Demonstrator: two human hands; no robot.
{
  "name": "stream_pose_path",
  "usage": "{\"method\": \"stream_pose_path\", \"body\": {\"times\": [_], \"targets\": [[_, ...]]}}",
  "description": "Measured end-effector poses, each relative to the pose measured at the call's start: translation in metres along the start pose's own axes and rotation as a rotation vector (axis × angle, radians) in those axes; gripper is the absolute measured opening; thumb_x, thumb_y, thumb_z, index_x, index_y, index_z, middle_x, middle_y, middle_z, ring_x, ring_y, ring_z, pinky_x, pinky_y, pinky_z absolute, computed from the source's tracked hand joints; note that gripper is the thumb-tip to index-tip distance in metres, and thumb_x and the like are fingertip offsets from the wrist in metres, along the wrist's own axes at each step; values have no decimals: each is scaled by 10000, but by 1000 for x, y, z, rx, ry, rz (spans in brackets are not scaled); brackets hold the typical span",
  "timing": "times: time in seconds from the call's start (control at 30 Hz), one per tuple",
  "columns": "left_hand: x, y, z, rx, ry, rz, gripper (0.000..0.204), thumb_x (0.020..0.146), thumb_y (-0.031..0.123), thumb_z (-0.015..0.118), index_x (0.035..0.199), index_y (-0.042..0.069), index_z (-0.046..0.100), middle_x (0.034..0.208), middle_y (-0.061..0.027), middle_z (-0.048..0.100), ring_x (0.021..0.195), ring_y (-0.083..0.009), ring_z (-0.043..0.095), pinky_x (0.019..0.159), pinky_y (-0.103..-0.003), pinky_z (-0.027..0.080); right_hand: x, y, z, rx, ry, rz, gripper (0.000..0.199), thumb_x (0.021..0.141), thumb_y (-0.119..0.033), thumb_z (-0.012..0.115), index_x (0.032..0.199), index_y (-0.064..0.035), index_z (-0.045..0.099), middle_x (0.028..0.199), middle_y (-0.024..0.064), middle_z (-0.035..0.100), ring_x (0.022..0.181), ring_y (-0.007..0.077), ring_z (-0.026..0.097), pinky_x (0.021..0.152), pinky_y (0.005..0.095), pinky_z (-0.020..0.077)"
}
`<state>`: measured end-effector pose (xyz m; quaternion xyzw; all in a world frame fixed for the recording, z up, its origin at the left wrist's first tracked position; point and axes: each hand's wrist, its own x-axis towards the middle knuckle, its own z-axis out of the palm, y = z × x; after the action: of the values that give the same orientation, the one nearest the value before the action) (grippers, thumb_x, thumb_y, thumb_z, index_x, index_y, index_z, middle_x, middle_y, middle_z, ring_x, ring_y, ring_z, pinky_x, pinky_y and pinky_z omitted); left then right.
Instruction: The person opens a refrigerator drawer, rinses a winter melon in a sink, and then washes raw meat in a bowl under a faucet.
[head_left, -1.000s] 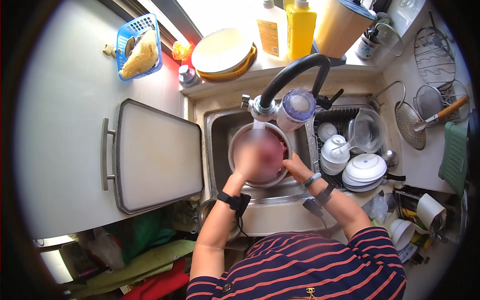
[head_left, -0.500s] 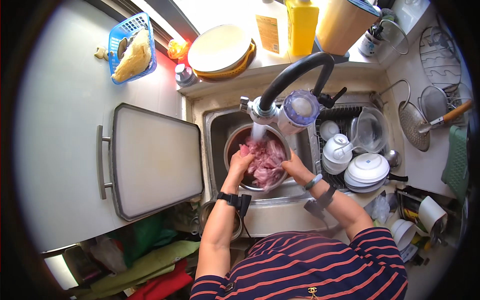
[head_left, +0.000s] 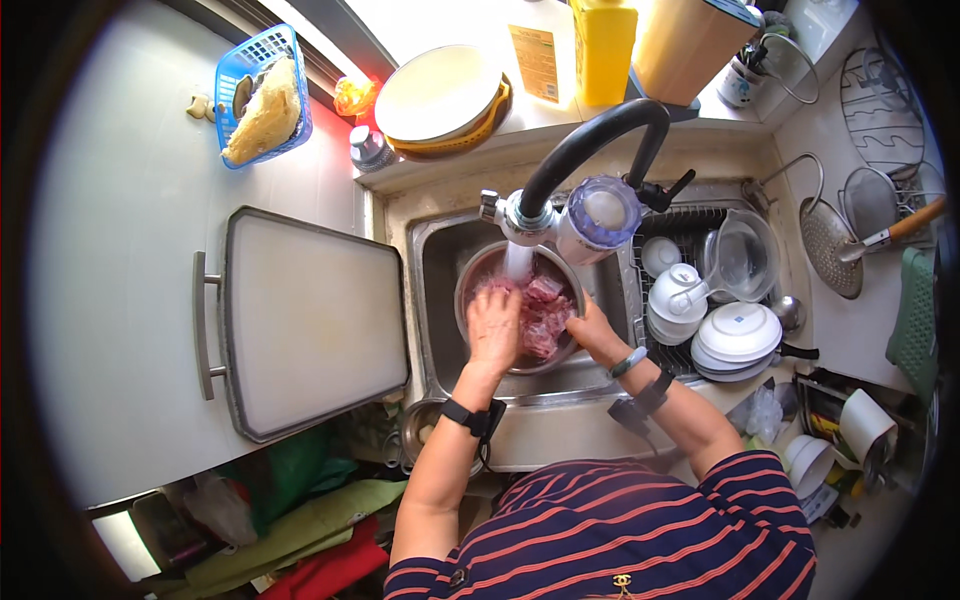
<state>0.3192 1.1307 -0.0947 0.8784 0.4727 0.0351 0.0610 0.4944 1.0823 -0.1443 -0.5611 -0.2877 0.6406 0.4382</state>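
Note:
Chunks of raw red meat (head_left: 545,325) lie in water in a round metal bowl (head_left: 467,345), which stands in the left basin of the sink. A stream from the faucet (head_left: 522,222) runs into the bowl. My left hand (head_left: 494,325) is over the bowl, palm down on the meat, its fingers stretched out and tips partly in the water. On the bowl's right side, my right hand (head_left: 597,330) grips the rim, with the thumb inside. Its other fingers are hidden outside the wall.
Right of the bowl, a dish rack (head_left: 650,222) holds white bowls, plates (head_left: 738,332) and a clear pitcher (head_left: 748,255). A cutting board (head_left: 315,320) lies on the left counter. The black hose (head_left: 590,140) arches over the sink. A blue basket (head_left: 262,95) stands at the far left.
My left hand has moved from the bowl's left side onto the meat, its fingers now extended. The meat has shifted and the bowl has moved slightly. My right hand stays at the rim.

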Motion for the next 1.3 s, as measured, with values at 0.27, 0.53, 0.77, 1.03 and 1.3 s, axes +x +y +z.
{"method": "stream_pose_path", "body": {"times": [0.27,0.53,0.77,1.03,1.3], "targets": [[32,21,25,-69,-208,-393,577,650,255,722,1158,82,512,1162,-200,487,1120,-366,445,870,-427,424,-19,-14,2,-312,104,167,739,705,-12,464,1396,-95,217,969,187,595,655,204,589,580,303,464],[27,-29,51,-1017,23,-582,89,749,78,531,800,27,584,670,-13,552,599,-113,515,554,-254,419,8,2,-10,-28,65,-35,744,688,-35,489,1385,-100,235,1000,163,583,732,227,599,598,342,499],[28,0,-11,-1227,71,-585,94,809,108,561,751,38,582,639,32,516,593,-70,465,540,-223,388,-1,-10,-12,206,14,129,615,665,-2,469,1260,-101,346,1024,128,550,801,279,622,536,408,559],[-11,-24,-35,-423,197,-485,451,711,103,671,1134,45,525,1056,-176,543,1001,-329,504,846,-379,420,-7,-11,-8,195,18,277,419,652,6,461,1070,-22,459,772,78,546,588,202,582,479,365,517],[-46,-25,16,-1697,-37,-870,321,768,105,600,1061,12,506,823,-94,583,654,-209,574,531,-311,472,-1,-14,-19,260,-19,263,483,637,-22,485,1119,-20,453,814,73,546,595,180,559,455,335,485]]}}
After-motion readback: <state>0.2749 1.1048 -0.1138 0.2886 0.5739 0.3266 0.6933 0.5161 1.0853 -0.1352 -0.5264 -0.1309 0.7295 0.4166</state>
